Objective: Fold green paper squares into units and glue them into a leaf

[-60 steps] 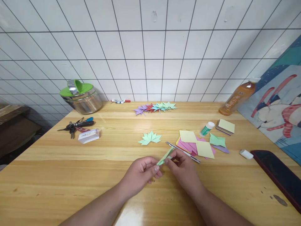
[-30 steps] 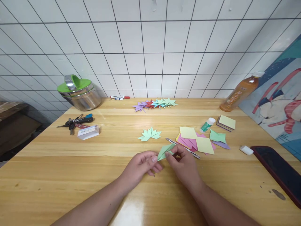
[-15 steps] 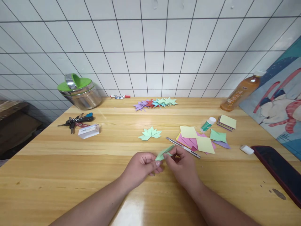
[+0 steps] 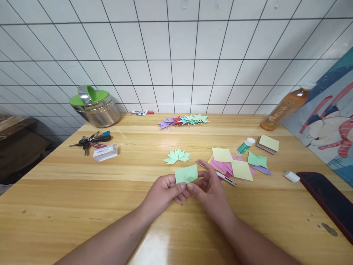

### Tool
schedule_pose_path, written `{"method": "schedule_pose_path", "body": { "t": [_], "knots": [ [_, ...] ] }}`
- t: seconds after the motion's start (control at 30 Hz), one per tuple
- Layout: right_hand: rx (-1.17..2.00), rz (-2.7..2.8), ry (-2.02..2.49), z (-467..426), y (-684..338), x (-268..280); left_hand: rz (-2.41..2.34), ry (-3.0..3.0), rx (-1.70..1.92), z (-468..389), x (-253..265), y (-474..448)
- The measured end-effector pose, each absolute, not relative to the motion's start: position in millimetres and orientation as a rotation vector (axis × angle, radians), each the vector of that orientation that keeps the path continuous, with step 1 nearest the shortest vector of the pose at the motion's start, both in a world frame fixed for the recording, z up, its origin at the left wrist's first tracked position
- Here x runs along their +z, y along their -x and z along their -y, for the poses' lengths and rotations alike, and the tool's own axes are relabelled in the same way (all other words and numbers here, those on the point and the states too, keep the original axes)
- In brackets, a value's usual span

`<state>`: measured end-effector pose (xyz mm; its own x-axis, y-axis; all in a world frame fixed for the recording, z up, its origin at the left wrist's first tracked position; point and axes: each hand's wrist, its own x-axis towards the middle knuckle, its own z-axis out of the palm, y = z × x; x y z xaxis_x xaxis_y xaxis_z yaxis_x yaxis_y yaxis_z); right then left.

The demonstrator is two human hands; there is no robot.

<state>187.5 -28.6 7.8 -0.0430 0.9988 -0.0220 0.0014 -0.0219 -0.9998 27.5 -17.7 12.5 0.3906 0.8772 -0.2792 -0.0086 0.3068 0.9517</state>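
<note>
Left hand (image 4: 162, 190) of the person was closed, with thumb and fingers pinching the lower left part of a green paper (image 4: 186, 174). This paper was held above the wooden table (image 4: 82, 206), between the two hands. The right hand (image 4: 211, 192) was half open: its forefinger was raised and its thumb was at the lower right part of the paper, but it could not be told whether it also gripped.

At the left stood a steel pot (image 4: 106, 116) with a green lid (image 4: 99, 98). In front of it lay a bunch of keys (image 4: 100, 138) and a small white box (image 4: 105, 153). Near the wall lay markers (image 4: 142, 112) and, more to the right, a row of folded papers (image 4: 183, 120) in several colours. Just beyond the green paper lay a pointed green folding (image 4: 177, 156).

To the right, a slim tool (image 4: 228, 180) lay beside pink papers (image 4: 222, 168), on which two yellow squares (image 4: 242, 170) rested. After them came a glue stick (image 4: 243, 148), a green sheet (image 4: 257, 159) partly over a purple one (image 4: 263, 170), and a paper stack (image 4: 268, 143). Farthest right were a bottle (image 4: 286, 108), a small white cylinder (image 4: 291, 176) and a phone (image 4: 325, 198).
</note>
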Motion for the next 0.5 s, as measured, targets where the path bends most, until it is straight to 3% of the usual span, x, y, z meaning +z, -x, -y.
{"method": "schedule_pose_path", "body": {
  "t": [0.13,0.5],
  "knots": [
    [1.474,1.253,1.194,26.7,-187.6,6.5,-0.996,-1.128,0.747,19.4,12.2,-29.6],
    [1.472,1.182,1.236,24.8,-191.0,8.9,-1.018,-1.168,0.743,21.1,9.4,-30.8]
  ]
}}
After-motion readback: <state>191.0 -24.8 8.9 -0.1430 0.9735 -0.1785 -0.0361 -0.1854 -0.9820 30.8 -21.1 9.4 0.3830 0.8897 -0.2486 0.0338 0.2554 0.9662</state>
